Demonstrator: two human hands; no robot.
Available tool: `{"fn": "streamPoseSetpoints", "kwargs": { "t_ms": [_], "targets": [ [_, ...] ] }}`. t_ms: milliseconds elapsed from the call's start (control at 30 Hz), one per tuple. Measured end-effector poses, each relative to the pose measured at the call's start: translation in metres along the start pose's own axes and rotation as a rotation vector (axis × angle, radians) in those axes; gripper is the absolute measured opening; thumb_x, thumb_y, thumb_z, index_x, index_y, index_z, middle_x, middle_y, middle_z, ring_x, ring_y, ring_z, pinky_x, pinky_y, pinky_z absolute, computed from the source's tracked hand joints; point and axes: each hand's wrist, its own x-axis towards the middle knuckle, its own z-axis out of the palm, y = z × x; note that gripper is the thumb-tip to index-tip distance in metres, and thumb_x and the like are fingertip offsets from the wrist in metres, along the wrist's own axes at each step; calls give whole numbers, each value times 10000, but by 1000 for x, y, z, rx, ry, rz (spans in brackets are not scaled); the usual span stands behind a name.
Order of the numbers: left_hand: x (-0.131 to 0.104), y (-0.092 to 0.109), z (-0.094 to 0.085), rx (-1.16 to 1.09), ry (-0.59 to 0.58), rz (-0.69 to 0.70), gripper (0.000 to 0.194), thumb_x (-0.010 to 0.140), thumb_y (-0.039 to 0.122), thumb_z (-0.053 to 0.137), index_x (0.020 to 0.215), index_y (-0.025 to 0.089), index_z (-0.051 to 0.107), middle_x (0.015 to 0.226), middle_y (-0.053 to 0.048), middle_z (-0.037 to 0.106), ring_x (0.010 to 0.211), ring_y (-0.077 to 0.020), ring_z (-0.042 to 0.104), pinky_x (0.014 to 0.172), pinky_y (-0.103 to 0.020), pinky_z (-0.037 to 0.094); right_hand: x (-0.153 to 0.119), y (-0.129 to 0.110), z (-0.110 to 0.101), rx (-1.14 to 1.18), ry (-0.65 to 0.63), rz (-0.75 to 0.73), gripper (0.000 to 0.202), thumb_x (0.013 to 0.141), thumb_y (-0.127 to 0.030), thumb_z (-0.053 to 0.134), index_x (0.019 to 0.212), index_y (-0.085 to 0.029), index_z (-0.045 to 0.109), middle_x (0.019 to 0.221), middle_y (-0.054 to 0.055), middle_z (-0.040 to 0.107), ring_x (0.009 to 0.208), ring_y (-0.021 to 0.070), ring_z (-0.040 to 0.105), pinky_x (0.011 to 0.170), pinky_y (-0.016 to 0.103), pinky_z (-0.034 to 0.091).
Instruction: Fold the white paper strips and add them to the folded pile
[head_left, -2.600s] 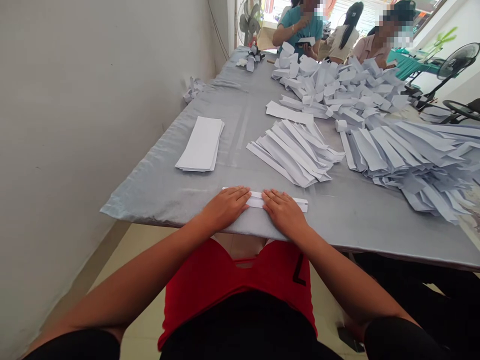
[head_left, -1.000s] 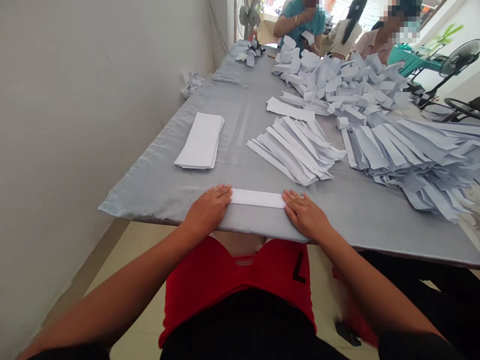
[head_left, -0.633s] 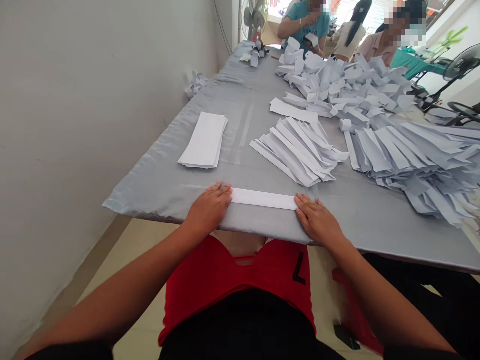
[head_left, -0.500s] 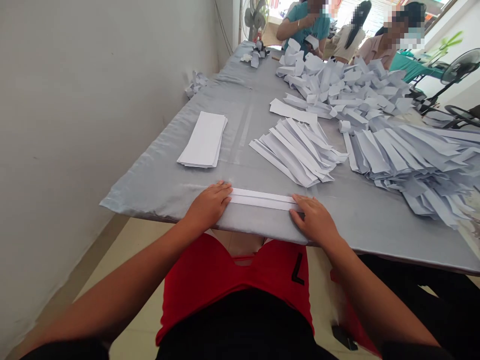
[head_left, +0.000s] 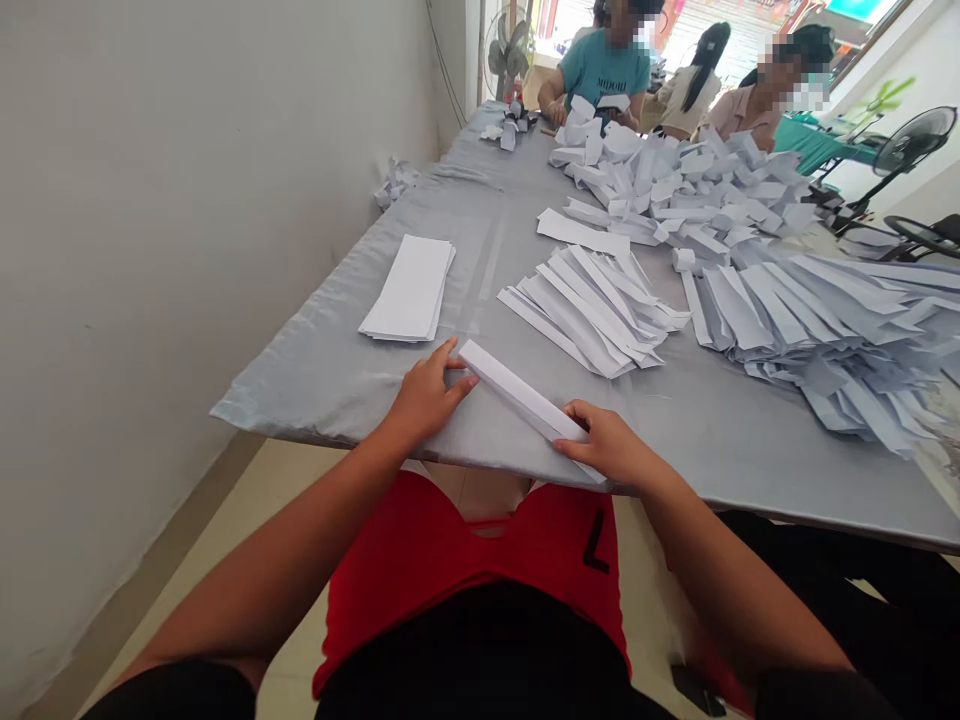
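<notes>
A white folded paper strip (head_left: 521, 388) slants across the grey tabletop near its front edge, its right end nearer to me. My right hand (head_left: 604, 440) pinches that right end between thumb and fingers. Beside the far left end is my left hand (head_left: 431, 393), its thumb and fingers spread apart; the thumb is close to the strip's edge, and whether it touches I cannot tell. Beyond my left hand lies a neat stack of flat white paper sheets (head_left: 409, 288). A fanned pile of folded paper strips (head_left: 596, 312) lies just past the strip.
More folded strips (head_left: 810, 320) are heaped at the right, and a large mound of folded papers (head_left: 675, 180) covers the far right of the table (head_left: 300, 370). A wall (head_left: 187, 200) runs along the left. Several people sit at the far end, near fans (head_left: 922, 140).
The paper strip has turned from lying level along the table edge to a slant, its left end farther away. My left hand's fingers have come off it, while my right hand now grips its end.
</notes>
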Motion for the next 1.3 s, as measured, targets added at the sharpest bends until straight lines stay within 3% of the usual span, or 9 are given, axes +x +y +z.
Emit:
{"fn": "streamPoseSetpoints", "kwargs": {
  "t_ms": [133, 200, 300, 467, 667, 900, 1033, 1133, 1300],
  "targets": [
    [4, 19, -1, -502, -125, 6, 624, 773, 584, 668, 1246, 181, 613, 938, -58, 747, 904, -235, 677, 797, -353, 508, -1, -5, 9, 174, -66, -45, 240, 783, -394, 674, 932, -222, 598, 868, -6, 634, 753, 174, 549, 645, 286, 405],
    [6, 28, 0, -621, -108, 30, 524, 745, 581, 700, 1083, 183, 660, 807, -27, 712, 771, -195, 658, 707, -315, 493, 1, -8, 12, 227, -95, -68, 304, 774, -427, 702, 979, -220, 615, 900, 5, 650, 775, 180, 560, 655, 291, 415],
    [9, 39, 5, -644, -89, 42, 396, 720, 539, 736, 883, 188, 654, 659, 17, 628, 627, -154, 596, 618, -287, 458, 14, -16, 15, 326, -19, -132, 372, 781, -524, 702, 973, -212, 634, 860, 6, 644, 761, 172, 555, 663, 293, 417],
    [12, 45, 20, -539, -265, 75, 364, 736, 540, 699, 751, 185, 621, 617, 20, 589, 581, -135, 542, 576, -274, 419, 53, -25, 19, 627, 199, -196, 424, 787, -631, 625, 825, -209, 604, 673, -29, 569, 613, 128, 493, 589, 274, 401],
    [13, 31, 33, -470, -273, 76, 381, 793, 558, 584, 658, 202, 571, 583, 30, 554, 555, -133, 504, 577, -284, 417, 75, -19, 29, 681, 195, -137, 439, 727, -642, 667, 696, -213, 577, 576, -49, 509, 536, 110, 427, 528, 262, 352],
    [6, 25, 37, -421, -214, 39, 354, 813, 509, 580, 629, 212, 524, 583, 35, 533, 589, -145, 514, 596, -286, 419, 72, -15, 37, 624, 250, -98, 448, 740, -650, 638, 651, -217, 565, 560, -47, 478, 529, 109, 392, 508, 262, 315],
    [5, 22, 39, -502, -228, 49, 277, 822, 476, 587, 789, 201, 600, 611, 40, 563, 575, -134, 499, 576, -274, 411, 68, -17, 37, 563, 276, -101, 458, 778, -638, 612, 603, -223, 526, 538, -42, 488, 514, 108, 394, 506, 264, 324],
    [5, 19, 42, -582, -257, 45, 312, 826, 462, 601, 972, 188, 630, 656, 34, 608, 578, -134, 515, 571, -271, 412, 66, -17, 34, 591, 224, -129, 450, 792, -630, 603, 616, -221, 534, 533, -40, 503, 513, 112, 425, 516, 262, 353],
    [4, 17, 42, -584, -268, 40, 324, 840, 465, 597, 1013, 194, 629, 662, 39, 611, 593, -139, 534, 589, -276, 430, 66, -16, 31, 681, 146, -134, 376, 751, -582, 660, 745, -208, 629, 585, -34, 567, 538, 127, 503, 542, 268, 410]
  ]
}}
